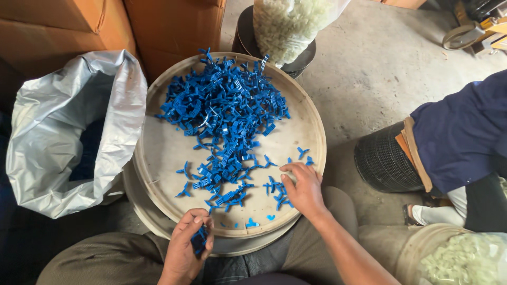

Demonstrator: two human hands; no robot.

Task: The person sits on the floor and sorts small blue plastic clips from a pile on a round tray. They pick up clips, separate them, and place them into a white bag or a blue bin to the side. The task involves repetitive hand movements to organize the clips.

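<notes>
The left hand (pixel 186 245) curls over a small bunch of blue plastic clips (pixel 199 240), hiding most of them. The clear bag of pale pieces (pixel 289 24) is cut off by the top edge, and another bag (pixel 465 258) by the bottom right corner. The seated co-worker (pixel 465 132) shows only in part. The silver sack's (pixel 68 132) inside is too dark to read.

At left, an open silver bag (pixel 63 132); upper left, cardboard boxes (pixel 105 26); top centre, a clear bag of pale pieces (pixel 290 24) — maybe plastic; at right, another person's blue sleeve (pixel 459 132).
</notes>
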